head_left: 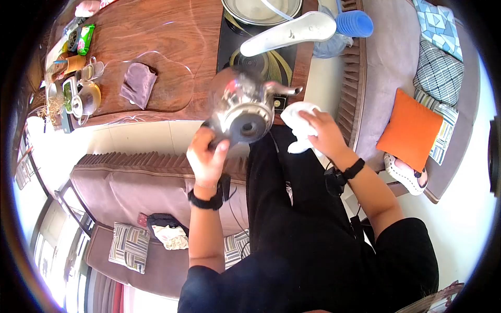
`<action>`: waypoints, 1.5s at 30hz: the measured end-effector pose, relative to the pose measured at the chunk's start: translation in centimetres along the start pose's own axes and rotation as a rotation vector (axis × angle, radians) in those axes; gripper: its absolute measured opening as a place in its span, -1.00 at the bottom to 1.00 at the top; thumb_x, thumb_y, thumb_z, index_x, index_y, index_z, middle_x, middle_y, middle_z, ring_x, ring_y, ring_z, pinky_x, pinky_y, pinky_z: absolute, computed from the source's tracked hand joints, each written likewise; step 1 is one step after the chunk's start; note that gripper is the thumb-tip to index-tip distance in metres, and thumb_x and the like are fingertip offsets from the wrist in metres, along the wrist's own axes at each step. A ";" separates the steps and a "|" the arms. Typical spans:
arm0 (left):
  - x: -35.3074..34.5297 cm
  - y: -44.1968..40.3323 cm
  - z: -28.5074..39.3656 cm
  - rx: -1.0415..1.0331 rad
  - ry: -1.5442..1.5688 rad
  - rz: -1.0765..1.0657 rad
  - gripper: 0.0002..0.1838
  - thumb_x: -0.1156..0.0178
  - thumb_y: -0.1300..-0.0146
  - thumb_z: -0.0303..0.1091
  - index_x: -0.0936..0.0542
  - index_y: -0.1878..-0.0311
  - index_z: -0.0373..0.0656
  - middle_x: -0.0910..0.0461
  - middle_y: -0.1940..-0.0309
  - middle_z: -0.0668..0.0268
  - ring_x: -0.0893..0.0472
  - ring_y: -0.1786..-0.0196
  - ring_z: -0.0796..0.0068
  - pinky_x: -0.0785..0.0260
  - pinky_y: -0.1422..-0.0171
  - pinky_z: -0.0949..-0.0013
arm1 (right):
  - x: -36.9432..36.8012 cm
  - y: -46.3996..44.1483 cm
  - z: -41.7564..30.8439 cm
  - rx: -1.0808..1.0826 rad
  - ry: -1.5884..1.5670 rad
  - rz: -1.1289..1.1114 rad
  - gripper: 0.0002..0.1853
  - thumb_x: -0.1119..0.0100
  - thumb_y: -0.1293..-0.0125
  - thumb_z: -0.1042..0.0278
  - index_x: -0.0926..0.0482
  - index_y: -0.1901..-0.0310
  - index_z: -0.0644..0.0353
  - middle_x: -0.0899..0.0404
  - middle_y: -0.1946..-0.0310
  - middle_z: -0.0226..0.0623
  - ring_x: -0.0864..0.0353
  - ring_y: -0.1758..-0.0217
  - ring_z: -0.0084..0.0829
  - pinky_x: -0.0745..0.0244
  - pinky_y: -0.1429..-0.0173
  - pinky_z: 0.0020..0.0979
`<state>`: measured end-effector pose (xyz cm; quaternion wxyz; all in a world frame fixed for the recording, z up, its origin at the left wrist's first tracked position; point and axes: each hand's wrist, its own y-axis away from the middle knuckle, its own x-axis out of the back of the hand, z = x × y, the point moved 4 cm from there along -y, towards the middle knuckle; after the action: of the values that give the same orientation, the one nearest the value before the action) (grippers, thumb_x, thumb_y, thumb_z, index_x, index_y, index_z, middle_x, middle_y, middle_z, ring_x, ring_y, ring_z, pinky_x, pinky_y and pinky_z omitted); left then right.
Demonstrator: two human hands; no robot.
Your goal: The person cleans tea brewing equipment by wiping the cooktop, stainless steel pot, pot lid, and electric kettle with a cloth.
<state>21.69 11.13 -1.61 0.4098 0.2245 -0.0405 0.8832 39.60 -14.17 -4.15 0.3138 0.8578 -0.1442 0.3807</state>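
Observation:
A shiny metal kettle (241, 99) is tipped so that its dark round base faces me, its spout pointing right. My left hand (206, 156) is closed around its dark handle; motion blurs part of the kettle. To the right of it, my right hand (326, 133) grips a crumpled white cloth (299, 125), apart from the kettle. Behind the kettle lies a black cooktop panel (284, 62) set in the wooden table (151, 36).
A folded purplish cloth (139, 85) and a round teapot (86, 100) are on the table's left. Over the cooktop extends a pale tap-like arm (289, 34), near a metal basin (261, 13) and a blue ribbed cup (355, 24). Sofas (141, 182) flank me; an orange cushion (410, 129) lies right.

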 end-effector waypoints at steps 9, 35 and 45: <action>-4.5 -6.4 -0.5 0.167 -0.173 -0.129 -0.54 -0.24 -0.17 0.04 -0.57 0.33 -0.29 -0.56 0.44 0.04 -0.57 0.31 0.00 -0.40 0.17 0.21 | 0.8 1.2 0.9 -0.093 -0.081 0.052 -0.34 -0.17 0.03 0.48 -0.42 -0.23 -0.01 -0.37 -0.15 0.12 -0.40 -0.09 0.08 -0.33 -0.23 -0.12; -5.9 -7.2 0.2 0.316 -0.135 -0.192 -0.40 0.05 -0.39 0.09 -0.40 0.55 -0.30 -0.29 0.69 0.38 -0.25 0.55 0.57 -0.11 0.46 0.38 | 2.5 -1.6 2.9 -0.180 -0.297 0.317 -0.37 -0.15 -0.02 0.49 -0.41 -0.23 -0.04 -0.39 -0.13 0.16 -0.39 -0.13 0.05 -0.29 -0.27 -0.15; -7.1 -3.1 1.5 0.748 0.238 -0.007 -0.47 0.13 -0.42 0.09 -0.46 0.29 -0.28 -0.49 0.63 0.29 -0.53 0.57 0.48 -0.43 0.42 0.48 | 2.0 -1.6 3.2 -0.185 -0.422 0.327 -0.36 -0.18 0.00 0.50 -0.41 -0.23 -0.02 -0.39 -0.13 0.14 -0.37 -0.16 0.09 -0.27 -0.29 -0.12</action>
<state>28.49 7.78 -3.69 0.3045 0.2546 0.3329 0.8553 43.52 -15.07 -4.99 0.2883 0.8511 -0.3772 0.2243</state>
